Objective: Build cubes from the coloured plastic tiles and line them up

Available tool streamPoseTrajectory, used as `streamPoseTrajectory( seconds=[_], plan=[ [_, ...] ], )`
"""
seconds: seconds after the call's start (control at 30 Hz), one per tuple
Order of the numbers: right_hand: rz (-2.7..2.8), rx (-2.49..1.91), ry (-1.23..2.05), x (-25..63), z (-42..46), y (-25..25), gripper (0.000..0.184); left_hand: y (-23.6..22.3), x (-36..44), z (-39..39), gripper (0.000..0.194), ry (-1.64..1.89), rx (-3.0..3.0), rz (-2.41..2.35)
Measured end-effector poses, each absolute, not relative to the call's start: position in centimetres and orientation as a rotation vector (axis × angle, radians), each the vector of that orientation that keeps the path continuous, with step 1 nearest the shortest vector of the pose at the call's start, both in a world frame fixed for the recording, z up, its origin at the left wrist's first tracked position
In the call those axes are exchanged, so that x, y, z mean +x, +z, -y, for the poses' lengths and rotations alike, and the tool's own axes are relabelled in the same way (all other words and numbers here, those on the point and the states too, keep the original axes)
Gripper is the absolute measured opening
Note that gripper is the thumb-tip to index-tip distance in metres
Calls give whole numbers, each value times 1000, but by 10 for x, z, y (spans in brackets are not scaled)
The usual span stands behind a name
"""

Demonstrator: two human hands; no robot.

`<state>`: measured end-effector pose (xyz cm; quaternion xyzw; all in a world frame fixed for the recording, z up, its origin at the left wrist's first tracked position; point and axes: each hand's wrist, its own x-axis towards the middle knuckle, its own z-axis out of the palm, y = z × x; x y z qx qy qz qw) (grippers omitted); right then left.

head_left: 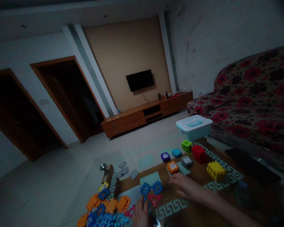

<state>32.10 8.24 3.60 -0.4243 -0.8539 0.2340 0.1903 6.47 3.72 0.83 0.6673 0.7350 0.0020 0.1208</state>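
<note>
My right hand (184, 186) lies over the glass table top, fingers stretched toward an orange cube (172, 167) built of toothed tiles, just short of touching it. My left hand (141, 213) sits at the bottom edge beside a red tile (154, 199) and two blue toothed tiles (151, 188); its fingers look curled and I cannot make out whether anything is in them. Built cubes stand further out: purple (165, 156), blue (176, 153), grey (186, 162), green (186, 146), red (199, 154) and yellow (216, 171).
A heap of orange and blue loose tiles (104, 209) lies at the near left, with grey tiles (126, 171) beyond. A lidded plastic box (194, 126) stands at the table's far end. A flowered sofa (253, 101) is on the right; a television cabinet (146, 115) lines the far wall.
</note>
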Motion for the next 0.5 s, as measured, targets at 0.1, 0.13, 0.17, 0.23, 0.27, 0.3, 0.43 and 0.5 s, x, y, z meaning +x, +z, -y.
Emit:
streamPoseTrajectory(
  seconds=[0.1, 0.13, 0.17, 0.23, 0.27, 0.3, 0.43, 0.5],
  plan=[
    [2370, -1288, 705, 260, -93, 3, 70, 1, 43, -38, 51, 73, 1945, -2214],
    [2369, -1314, 719, 248, -99, -6, 73, 0, 38, -39, 49, 76, 1957, -2202],
    [2368, -1331, 731, 240, -104, -12, 75, -1, 34, -39, 49, 70, 1970, -2181],
    [2391, -1331, 751, 233, -113, -17, 72, 1, 26, -38, 51, 55, 1989, -2134],
    [2410, -1324, 750, 232, -116, -16, 70, 4, 21, -37, 51, 56, 1991, -2120],
    [2431, -1324, 737, 232, -117, -14, 66, 6, 16, -36, 51, 64, 1988, -2117],
    [2450, -1508, 643, 233, -111, -4, 59, 16, -5, -32, 45, 105, 1941, -2173],
    [2405, -1639, 656, 232, -107, -6, 59, 18, -13, -32, 40, 94, 1911, -2211]
  ],
)
